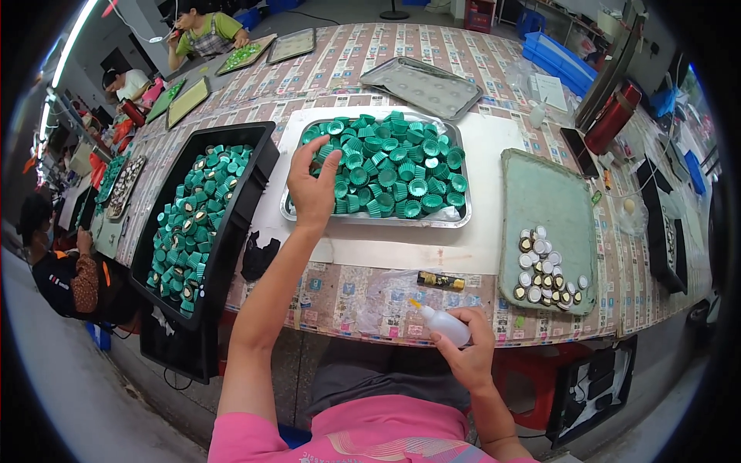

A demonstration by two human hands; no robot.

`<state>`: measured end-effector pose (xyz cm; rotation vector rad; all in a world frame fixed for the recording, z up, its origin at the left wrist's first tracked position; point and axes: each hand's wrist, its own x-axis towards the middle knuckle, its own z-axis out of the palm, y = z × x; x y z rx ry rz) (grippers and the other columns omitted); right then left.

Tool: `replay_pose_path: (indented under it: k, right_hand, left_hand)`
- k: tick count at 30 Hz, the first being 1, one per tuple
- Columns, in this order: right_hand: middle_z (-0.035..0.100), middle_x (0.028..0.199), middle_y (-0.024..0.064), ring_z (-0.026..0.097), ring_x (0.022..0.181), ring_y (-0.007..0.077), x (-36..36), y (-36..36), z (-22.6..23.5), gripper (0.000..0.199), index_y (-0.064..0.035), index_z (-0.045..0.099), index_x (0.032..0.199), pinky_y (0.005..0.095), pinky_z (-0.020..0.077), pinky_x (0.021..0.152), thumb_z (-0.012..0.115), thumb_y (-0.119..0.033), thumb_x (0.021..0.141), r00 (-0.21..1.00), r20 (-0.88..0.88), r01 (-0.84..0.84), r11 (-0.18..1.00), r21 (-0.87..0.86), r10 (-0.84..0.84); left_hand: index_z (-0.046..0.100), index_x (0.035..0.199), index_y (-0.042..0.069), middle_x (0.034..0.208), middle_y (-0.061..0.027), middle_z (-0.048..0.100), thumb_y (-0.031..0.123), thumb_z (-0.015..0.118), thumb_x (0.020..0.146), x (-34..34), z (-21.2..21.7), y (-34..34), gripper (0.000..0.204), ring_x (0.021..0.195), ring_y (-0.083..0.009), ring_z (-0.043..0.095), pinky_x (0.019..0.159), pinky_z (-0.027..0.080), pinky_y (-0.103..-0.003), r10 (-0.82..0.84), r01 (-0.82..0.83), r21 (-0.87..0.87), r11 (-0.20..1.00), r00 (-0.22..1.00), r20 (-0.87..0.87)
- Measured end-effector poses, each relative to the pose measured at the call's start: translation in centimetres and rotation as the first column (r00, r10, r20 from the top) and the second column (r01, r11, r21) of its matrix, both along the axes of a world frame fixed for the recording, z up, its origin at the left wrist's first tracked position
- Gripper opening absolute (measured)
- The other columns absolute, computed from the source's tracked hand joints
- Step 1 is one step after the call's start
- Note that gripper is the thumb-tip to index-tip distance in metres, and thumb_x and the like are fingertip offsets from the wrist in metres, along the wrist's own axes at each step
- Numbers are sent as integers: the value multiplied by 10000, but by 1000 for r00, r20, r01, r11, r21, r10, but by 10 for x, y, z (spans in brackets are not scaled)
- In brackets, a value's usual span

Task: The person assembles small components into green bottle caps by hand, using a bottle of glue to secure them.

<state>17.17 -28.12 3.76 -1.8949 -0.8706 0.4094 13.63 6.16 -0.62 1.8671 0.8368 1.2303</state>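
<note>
My left hand (pixel 312 184) is over the left edge of a silver metal tray (pixel 401 222), its thumb and fingers apart. Heaped in that tray are small green fluted cups (pixel 390 166), right beside my fingertips. Near the table's front edge, my right hand (pixel 471 351) is closed around a translucent white squeeze bottle (pixel 449 327). The bottle lies tilted, its yellow nozzle pointing up and to the left. A black and gold tube-shaped item (pixel 441 281) rests on the table just beyond the bottle.
A deep black bin (pixel 272 147) of green cups with light centres stands left. On the right, a green tray (pixel 544 185) holds small white and gold round pieces (pixel 548 270). A grey tray (pixel 421 81) lies beyond, a red flask (pixel 614 119) at far right. Other people work on the left.
</note>
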Motion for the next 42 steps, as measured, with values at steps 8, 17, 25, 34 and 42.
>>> replay_pose_path:
  k: [8, 17, 25, 34, 42]
  right_hand:
    - [551, 942, 71, 543, 838, 164, 14, -1, -9, 326, -2, 584, 986, 272, 445, 734, 780, -109, 748, 957, -284, 101, 989, 112, -65]
    - [546, 993, 57, 536, 886, 128, -6, 19, -14, 353, -3, 564, 1020, 250, 446, 787, 785, -108, 766, 957, -287, 104, 978, 179, -49]
    - [551, 985, 65, 534, 872, 138, -32, 32, -11, 363, -4, 565, 1008, 263, 448, 787, 796, -86, 740, 974, -223, 70, 986, 151, -35]
    - [529, 941, 62, 527, 860, 163, -37, 40, -16, 348, -24, 565, 944, 288, 443, 792, 813, -70, 704, 981, -187, 91, 967, 239, -46]
    - [531, 915, 71, 514, 830, 180, -27, 40, -22, 317, -28, 585, 909, 300, 433, 763, 812, -103, 701, 991, -113, 106, 953, 282, -77]
  left_hand:
    - [553, 1192, 103, 963, -30, 602, 455, 516, 959, -31, 19, -69, 423, 667, -98, 520, 494, 397, -216, 35, 660, -751, -5, 751, 659]
    - [585, 1212, 164, 1100, -49, 612, 350, 544, 959, -82, 2, -149, 316, 817, -170, 538, 692, 468, -298, 393, 643, -702, -305, 757, 523]
    - [557, 1234, 154, 1114, -44, 616, 433, 547, 940, -113, -24, -137, 406, 740, -145, 518, 642, 472, -295, 495, 810, -415, -415, 584, 643]
    - [491, 1327, 52, 1066, -65, 570, 269, 577, 939, -114, -9, -138, 452, 763, -178, 540, 630, 472, -317, 374, 669, -631, -393, 743, 555]
    - [514, 1259, 40, 1039, -96, 578, 257, 557, 955, -118, -30, -148, 376, 804, -181, 548, 669, 497, -302, 346, 686, -556, -470, 723, 598]
